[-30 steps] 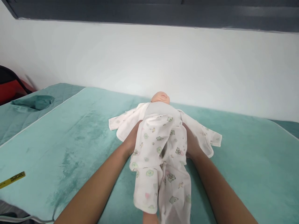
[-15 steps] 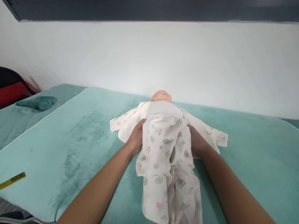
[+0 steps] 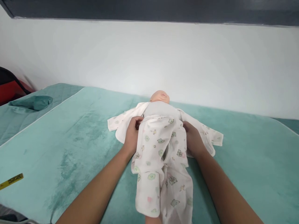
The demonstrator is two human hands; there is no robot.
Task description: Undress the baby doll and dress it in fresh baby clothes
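A baby doll (image 3: 159, 97) lies on its back on a teal mat (image 3: 70, 137), head toward the wall. It wears white printed trousers (image 3: 161, 165), and an open white printed jacket (image 3: 121, 124) is spread under its torso. My left hand (image 3: 132, 134) grips the trousers' waistband at the doll's left side, fingers curled. My right hand (image 3: 192, 140) holds the waistband on the other side, fingers partly hidden by cloth. One bare doll foot (image 3: 153, 220) shows at the bottom edge.
A white wall rises right behind the doll's head. A folded dark-green cloth (image 3: 31, 102) lies on a second mat at the far left, by a red and black object (image 3: 10, 88). A yellow tape strip (image 3: 11, 181) sits near the left edge.
Both hands have slid up the doll's sides, drawing the trousers' waistband higher on the torso. The left fingers now curl over the band's top corner.
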